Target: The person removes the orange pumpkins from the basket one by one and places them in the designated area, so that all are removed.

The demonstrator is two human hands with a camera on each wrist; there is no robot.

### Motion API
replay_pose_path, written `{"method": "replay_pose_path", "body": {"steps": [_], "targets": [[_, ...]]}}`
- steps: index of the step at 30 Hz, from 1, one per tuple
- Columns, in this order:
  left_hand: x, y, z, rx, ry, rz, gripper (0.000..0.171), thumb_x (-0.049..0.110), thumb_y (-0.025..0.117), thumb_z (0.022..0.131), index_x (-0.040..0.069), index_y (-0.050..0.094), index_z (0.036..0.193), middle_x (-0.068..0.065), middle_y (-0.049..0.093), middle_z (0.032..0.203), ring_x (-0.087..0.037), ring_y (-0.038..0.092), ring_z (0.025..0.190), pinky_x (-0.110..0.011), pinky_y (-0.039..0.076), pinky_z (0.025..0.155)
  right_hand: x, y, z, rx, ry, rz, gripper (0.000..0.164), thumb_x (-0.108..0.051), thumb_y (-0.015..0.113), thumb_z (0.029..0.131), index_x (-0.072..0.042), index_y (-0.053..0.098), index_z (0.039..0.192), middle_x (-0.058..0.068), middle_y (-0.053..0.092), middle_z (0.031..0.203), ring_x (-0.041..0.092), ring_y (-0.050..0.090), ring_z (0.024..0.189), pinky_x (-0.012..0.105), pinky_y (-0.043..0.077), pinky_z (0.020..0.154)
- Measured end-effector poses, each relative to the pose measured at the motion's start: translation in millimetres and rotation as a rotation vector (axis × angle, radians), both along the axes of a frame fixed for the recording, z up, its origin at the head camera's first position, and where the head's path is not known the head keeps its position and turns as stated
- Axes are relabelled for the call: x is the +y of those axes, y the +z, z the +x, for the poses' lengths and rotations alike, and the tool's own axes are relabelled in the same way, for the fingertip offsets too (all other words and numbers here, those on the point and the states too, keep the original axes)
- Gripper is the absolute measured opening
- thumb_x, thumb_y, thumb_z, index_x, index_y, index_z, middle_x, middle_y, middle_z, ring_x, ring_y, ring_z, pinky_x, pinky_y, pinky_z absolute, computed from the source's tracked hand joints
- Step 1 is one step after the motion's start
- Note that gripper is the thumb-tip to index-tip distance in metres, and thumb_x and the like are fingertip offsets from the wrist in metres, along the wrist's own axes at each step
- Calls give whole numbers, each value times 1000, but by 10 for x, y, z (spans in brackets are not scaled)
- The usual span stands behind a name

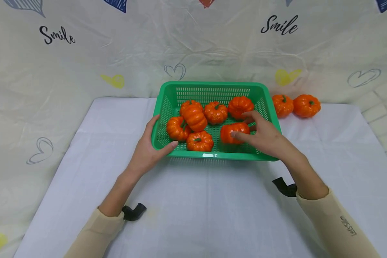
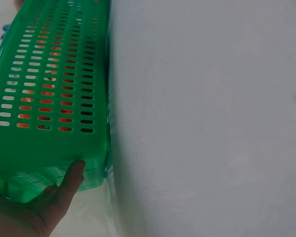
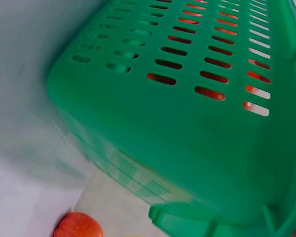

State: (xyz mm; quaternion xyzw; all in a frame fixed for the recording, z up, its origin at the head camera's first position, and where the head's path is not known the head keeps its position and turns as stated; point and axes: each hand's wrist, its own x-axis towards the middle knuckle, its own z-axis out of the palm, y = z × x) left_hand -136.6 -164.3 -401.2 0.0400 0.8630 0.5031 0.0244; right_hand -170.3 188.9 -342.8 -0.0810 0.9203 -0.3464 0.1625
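Observation:
A green plastic basket (image 1: 213,154) with slotted walls holds several small orange pumpkins (image 1: 200,141). At its left front corner my left hand (image 1: 148,148) grips the basket, thumb over the front rim and fingers along the left side. In the left wrist view, fingers (image 2: 71,182) lie against the outer end wall. My right hand (image 1: 261,134) reaches over the right part of the basket and holds a glossy orange pumpkin (image 1: 233,133) between thumb and fingers, the pumpkin tipped on its side. The right wrist view shows the basket's outer wall (image 3: 153,133), with that hand hidden.
Two more pumpkins, one nearer (image 1: 282,106) and one farther right (image 1: 307,106), sit on the white cloth beside the basket's right end. Behind the table (image 1: 193,208) hangs a pale sheet (image 1: 213,46) printed with hearts and lettering. Black straps show at both wrists.

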Motion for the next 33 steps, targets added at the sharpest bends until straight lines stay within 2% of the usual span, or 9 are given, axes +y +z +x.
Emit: {"method": "replay_pose_path", "body": {"steps": [4,9,15,18,21,26,28,30,33], "targets": [[2,6,1,0,0,1,99,53,76,89,38,16,165,3,25,173,-26,29,158,-66,30,123,17,-14,12,50,-11,-24,82,-49,70,97,-1,35,154,22,47,153,43,49,135,61,47,110],[3,11,5,-1,1,4,99,53,76,89,38,16,165,3,25,173,-26,29,158,-66,31,123,34,-22,46,125,-42,-86,71,-45,72,96,-4,45,148,19,54,146,37,55,125,54,51,103],[-1,7,6,3,3,3,99,53,77,89,38,16,165,3,25,173,-26,29,158,-66,30,123,32,-25,74,211,-133,-184,70,-43,73,96,-7,46,149,18,54,150,41,59,129,56,53,104],[-2,1,5,3,2,3,99,54,76,89,39,16,165,3,25,173,-25,29,158,-66,30,124,45,-36,77,245,-151,-221,69,-39,76,95,-8,45,149,17,52,150,43,61,128,33,58,98],[-2,-3,2,4,1,3,99,54,76,89,39,16,165,3,25,173,-25,29,158,-66,30,123,58,-53,74,272,-136,-253,67,-33,77,95,-8,45,148,16,52,149,42,62,127,13,53,89],[-3,1,4,2,0,4,98,53,77,89,39,16,165,3,25,173,-26,29,158,-66,30,124,66,-70,82,289,-90,-271,64,-26,78,93,-10,48,148,14,52,149,40,63,124,23,55,97],[-2,6,6,1,0,2,98,54,77,89,39,16,165,3,25,173,-26,29,158,-66,30,124,67,-71,89,301,-76,-275,63,-24,78,93,-12,50,148,13,52,149,38,62,123,21,53,97],[-1,7,8,0,0,2,98,54,76,89,39,16,165,3,25,173,-26,29,158,-66,30,124,69,-73,95,313,-69,-284,61,-24,78,94,-14,52,149,11,53,149,34,61,123,10,47,93],[2,10,10,1,-2,2,99,54,77,89,39,16,165,3,25,173,-26,29,158,-67,30,123,74,-78,95,323,-64,-300,60,-24,75,96,-16,53,150,10,53,149,29,57,125,5,43,93]]}}
